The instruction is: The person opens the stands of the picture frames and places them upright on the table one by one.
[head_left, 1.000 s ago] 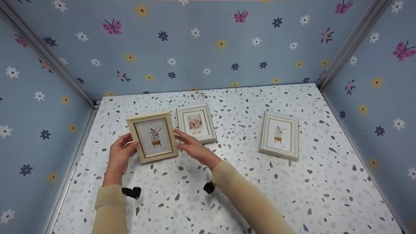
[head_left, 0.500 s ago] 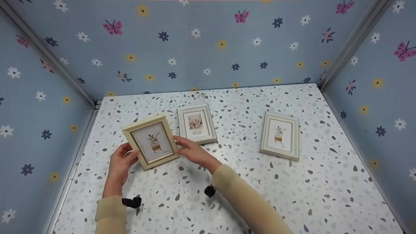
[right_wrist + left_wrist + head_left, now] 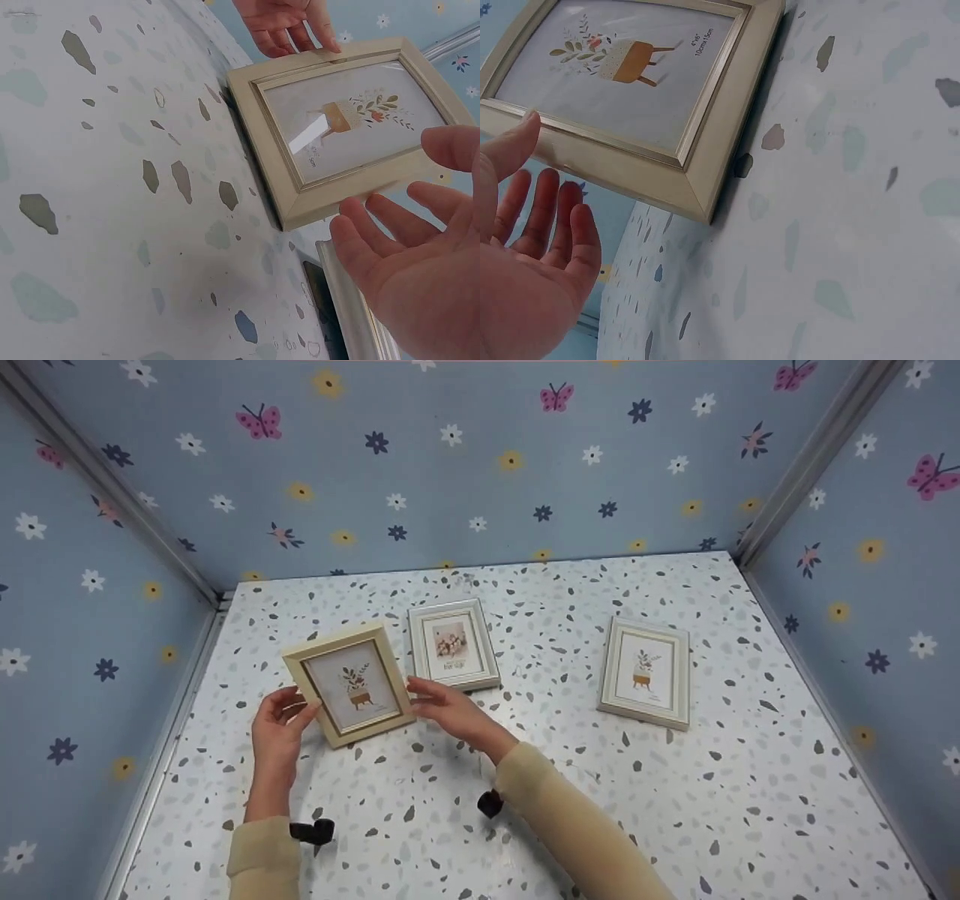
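A pale gold picture frame [image 3: 330, 649] with a potted-plant print stands leaning back on the speckled tabletop [image 3: 720, 802]. Beside its left edge is my left hand [image 3: 274, 742]; the thumb overlaps the frame's border and the other fingers are spread. In the left wrist view those fingers [image 3: 585, 240] stay loose, apart from the frame. My right hand [image 3: 465, 724] lies along the opposite edge, fingertips right at the border. The right wrist view shows its relaxed fingers [image 3: 356, 244] below that edge, with the thumb overlapping the frame's border.
Just behind my right hand lies a silvery white frame [image 3: 490, 660] with a pink print. Farther right, another whitish frame [image 3: 680, 675] holds a potted-plant print. Blue flowered walls [image 3: 480, 480] enclose the table at the back and both sides.
Over the first half second, the gold frame turned slightly and came nearer with both hands at its sides. Since then it has held still, while my right hand shifted slightly to the right.
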The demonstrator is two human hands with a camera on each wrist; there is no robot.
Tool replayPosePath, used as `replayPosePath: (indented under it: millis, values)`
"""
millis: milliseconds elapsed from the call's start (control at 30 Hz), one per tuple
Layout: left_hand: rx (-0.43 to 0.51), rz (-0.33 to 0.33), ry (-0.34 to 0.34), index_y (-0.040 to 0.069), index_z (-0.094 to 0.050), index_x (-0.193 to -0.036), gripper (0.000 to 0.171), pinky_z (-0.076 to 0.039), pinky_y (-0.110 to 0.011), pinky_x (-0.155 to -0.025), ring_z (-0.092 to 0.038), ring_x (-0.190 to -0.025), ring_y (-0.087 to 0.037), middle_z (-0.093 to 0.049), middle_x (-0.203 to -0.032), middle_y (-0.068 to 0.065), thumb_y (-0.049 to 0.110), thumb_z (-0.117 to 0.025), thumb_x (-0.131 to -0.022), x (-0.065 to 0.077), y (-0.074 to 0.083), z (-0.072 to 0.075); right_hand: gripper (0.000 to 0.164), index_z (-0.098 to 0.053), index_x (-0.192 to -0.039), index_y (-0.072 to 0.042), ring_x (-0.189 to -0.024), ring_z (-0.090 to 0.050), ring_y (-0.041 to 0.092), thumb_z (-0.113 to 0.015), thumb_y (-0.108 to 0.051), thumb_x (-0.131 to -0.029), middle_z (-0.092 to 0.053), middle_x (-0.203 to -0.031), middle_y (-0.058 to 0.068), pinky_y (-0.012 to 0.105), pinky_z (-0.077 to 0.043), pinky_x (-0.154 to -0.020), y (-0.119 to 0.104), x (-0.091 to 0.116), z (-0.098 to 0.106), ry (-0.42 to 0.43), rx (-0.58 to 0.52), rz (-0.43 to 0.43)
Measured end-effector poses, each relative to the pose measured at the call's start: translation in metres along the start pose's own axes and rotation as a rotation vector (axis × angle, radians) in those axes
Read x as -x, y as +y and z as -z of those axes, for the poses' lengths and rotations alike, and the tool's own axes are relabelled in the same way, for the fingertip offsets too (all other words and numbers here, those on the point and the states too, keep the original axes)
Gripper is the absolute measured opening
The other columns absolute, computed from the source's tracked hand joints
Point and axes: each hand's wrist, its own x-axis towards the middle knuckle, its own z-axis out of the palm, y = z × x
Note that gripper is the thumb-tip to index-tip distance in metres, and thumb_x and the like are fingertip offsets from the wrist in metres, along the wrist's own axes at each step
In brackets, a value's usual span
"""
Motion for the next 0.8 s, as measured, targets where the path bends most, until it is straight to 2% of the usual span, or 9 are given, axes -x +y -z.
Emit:
replayPosePath:
  millis: [200, 333, 467, 600, 700, 800]
  values:
    - [0.035, -0.029, 0.132, 0.011, -0.056, -0.115, 0.032, -0.046, -0.017, -0.070, -0.051, -0.090, -0.015, -0.052, -0.099, -0.006, 0.012, -0.076, -0.089, 0.013, 0.000, -0.002, 0.052, -0.039, -0.152, -0.008, -0.130, -0.052, 0.029, -0.054, -0.013, -0.102, -0.049, -0.147, 0.014, 0.041, -0.042, -0.107, 0.004, 0.007, 0.011, 0.001, -0.132, -0.004]
    - [0.011, -0.048, 0.161, 0.005, -0.055, -0.115, 0.029, -0.044, -0.017, -0.066, -0.049, -0.083, -0.014, -0.049, -0.093, -0.005, 0.011, -0.072, -0.093, 0.020, 0.002, -0.007, 0.051, -0.039, -0.151, -0.002, -0.129, -0.052, 0.031, -0.053, -0.010, -0.103, -0.051, -0.144, 0.016, 0.044, -0.042, -0.107, 0.005, 0.012, 0.022, 0.019, -0.191, -0.009]
    - [0.061, -0.112, 0.143, -0.005, -0.053, -0.114, 0.026, -0.045, -0.019, -0.064, -0.049, -0.076, -0.014, -0.050, -0.085, -0.005, 0.005, -0.068, -0.094, 0.029, 0.007, -0.015, 0.047, -0.044, -0.148, -0.001, -0.124, -0.056, 0.028, -0.053, -0.011, -0.103, -0.056, -0.139, 0.016, 0.048, -0.042, -0.107, 0.006, 0.016, 0.033, 0.064, -0.201, 0.003]
    - [0.096, -0.206, 0.095, -0.013, -0.052, -0.111, 0.020, -0.043, -0.021, -0.060, -0.048, -0.067, -0.012, -0.051, -0.076, -0.003, -0.004, -0.061, -0.095, 0.046, 0.020, -0.029, 0.041, -0.051, -0.142, -0.002, -0.120, -0.060, 0.028, -0.053, -0.013, -0.103, -0.061, -0.132, 0.015, 0.051, -0.041, -0.106, 0.006, 0.019, 0.043, 0.123, -0.224, 0.023]
    - [0.060, -0.263, 0.061, -0.015, -0.051, -0.110, 0.018, -0.040, -0.020, -0.059, -0.046, -0.064, -0.010, -0.051, -0.071, -0.003, -0.007, -0.058, -0.095, 0.059, 0.028, -0.041, 0.037, -0.055, -0.138, -0.001, -0.117, -0.061, 0.029, -0.053, -0.013, -0.103, -0.064, -0.128, 0.015, 0.053, -0.041, -0.105, 0.005, 0.020, 0.049, 0.162, -0.249, 0.034]
    - [0.016, -0.300, 0.020, -0.016, -0.052, -0.108, 0.017, -0.040, -0.020, -0.057, -0.047, -0.062, -0.010, -0.052, -0.069, -0.006, -0.007, -0.059, -0.095, 0.069, 0.029, -0.055, 0.036, -0.056, -0.136, 0.001, -0.115, -0.062, 0.029, -0.053, -0.012, -0.103, -0.065, -0.125, 0.015, 0.054, -0.042, -0.104, 0.006, 0.021, 0.053, 0.197, -0.261, 0.036]
